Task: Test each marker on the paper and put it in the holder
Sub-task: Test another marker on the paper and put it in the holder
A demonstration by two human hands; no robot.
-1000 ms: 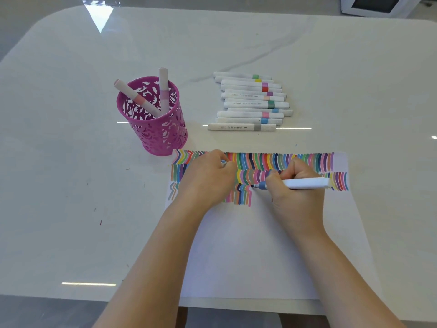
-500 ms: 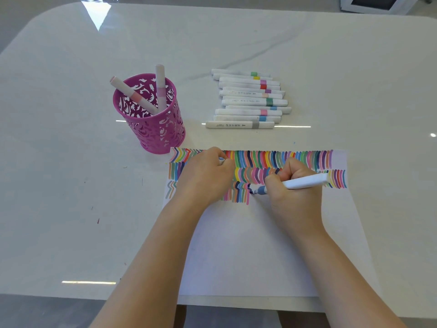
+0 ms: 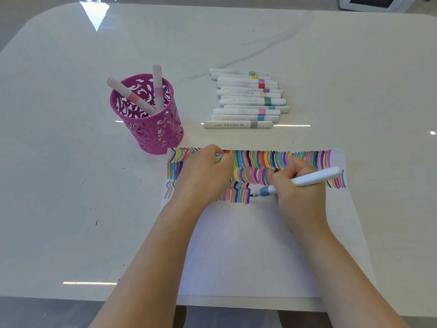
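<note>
While my right hand (image 3: 300, 197) grips the marker (image 3: 314, 178), its blue tip touching the paper (image 3: 248, 245) beside the lowest strokes, my left hand (image 3: 203, 176) rests there curled around the cap (image 3: 218, 156); the pink holder (image 3: 153, 129) stands just beyond.

White marble table (image 3: 354, 55), upright pink holder (image 3: 151, 129), row of capped markers (image 3: 246, 100) beside it, colour-striped paper (image 3: 248, 252) nearer

Both bare forearms reaching forward and converging slightly, left hand (image 3: 203, 178) palm-down, knuckles up, curled around a pale blue cap (image 3: 218, 156), right hand (image 3: 300, 195) fisted around a marker (image 3: 314, 177)
</note>
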